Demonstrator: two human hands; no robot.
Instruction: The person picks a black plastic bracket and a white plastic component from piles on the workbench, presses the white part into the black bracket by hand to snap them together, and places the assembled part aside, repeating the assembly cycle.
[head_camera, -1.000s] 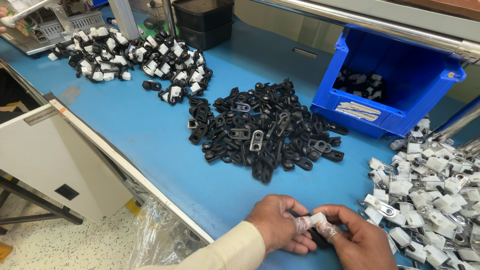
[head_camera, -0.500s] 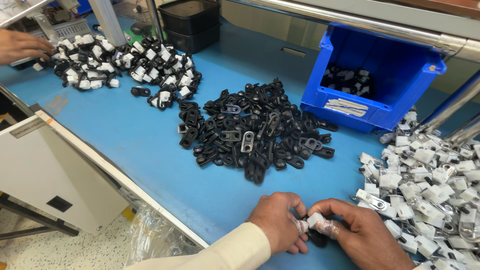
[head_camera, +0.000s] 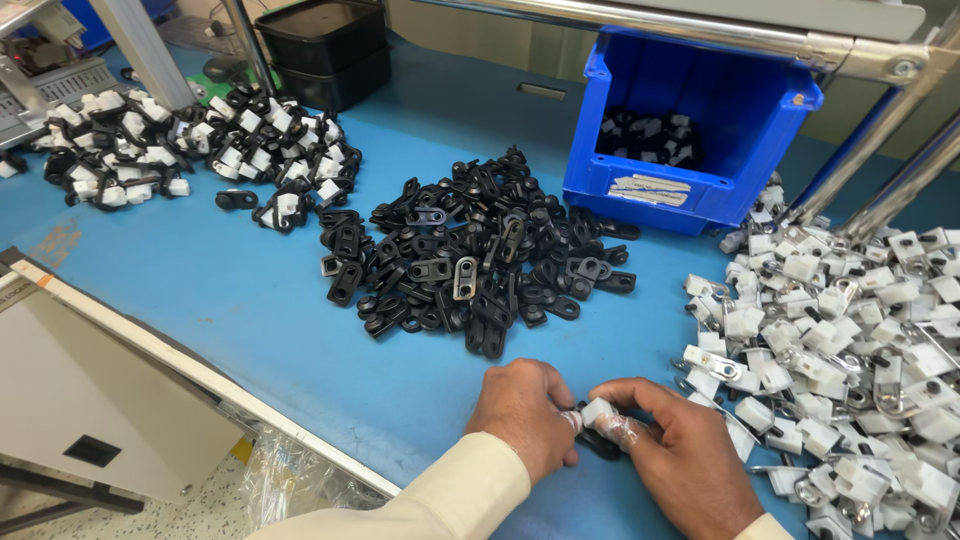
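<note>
A person's two hands meet at the near edge of a blue desk (head_camera: 250, 300), pinching one small assembly between them. The left hand (head_camera: 525, 405) is curled tight, fingertips closed on a black clip (head_camera: 600, 443) that mostly hides beneath the fingers; the right hand (head_camera: 685, 455) grips the white block (head_camera: 598, 411) with thumb and forefinger, its fingertips wrapped in clear tape or film. The piece sits in the narrow gap between the two hands, touching both, its long axis running roughly from 9 o'clock to 3 o'clock, white end uppermost. Neither hand is clearly nearer; they share it.

From the hands, a loose heap of black clips (head_camera: 480, 260) lies at 12 o'clock, near but apart. A broad spread of white-and-metal parts (head_camera: 850, 340) lies at 2 to 3 o'clock, just beside the right hand (the closest supply of all). A blue bin (head_camera: 690, 190) stands beyond at 1 o'clock, a few joined black-and-white pieces visible in its bottom. Well apart at 10 to 11 o'clock sits a pile of assembled black-and-white pieces (head_camera: 200, 150), and behind it a black tub (head_camera: 325, 45). A cream sleeve covers the left forearm. At 9 o'clock, below the desk's edge, a white cabinet (head_camera: 90, 390) and crumpled clear plastic (head_camera: 300, 480) show.
</note>
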